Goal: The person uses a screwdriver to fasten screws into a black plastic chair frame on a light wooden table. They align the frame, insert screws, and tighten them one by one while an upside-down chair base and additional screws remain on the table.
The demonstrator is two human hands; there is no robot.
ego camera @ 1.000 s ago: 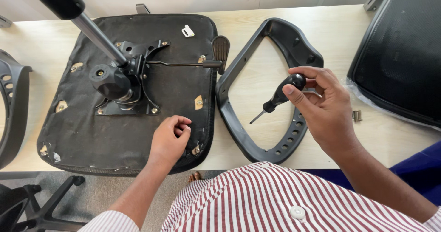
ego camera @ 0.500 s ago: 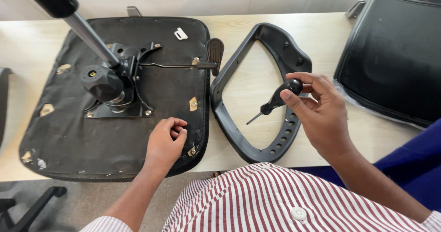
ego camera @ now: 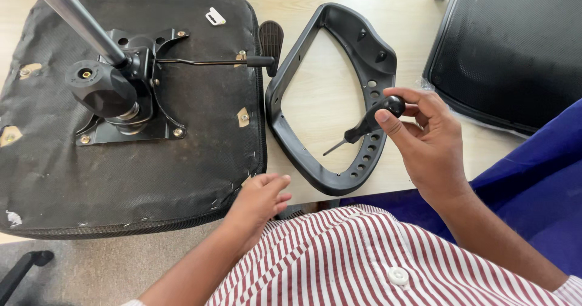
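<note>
black-handled screwdriver [ego camera: 370, 122] is pinched in the right hand [ego camera: 427, 139] above the armrest frame [ego camera: 339, 94]; the left hand [ego camera: 259, 198], loosely curled and empty, rests at the seat base [ego camera: 121, 154] edge. a fingertip grip could let it slip.

L hand [ego camera: 259, 198] low, fingers loosely curled; R hand [ego camera: 424, 137] raised, fingers apparently pinched shut.

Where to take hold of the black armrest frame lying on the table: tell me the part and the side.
Take the armrest frame by its near lower curve, coming from the table's front edge. That rounded bar lies closest to the left hand, with an open hollow behind it for fingers to wrap through. The right side is less free: the right hand holds a screwdriver over the holed bar there.
</note>
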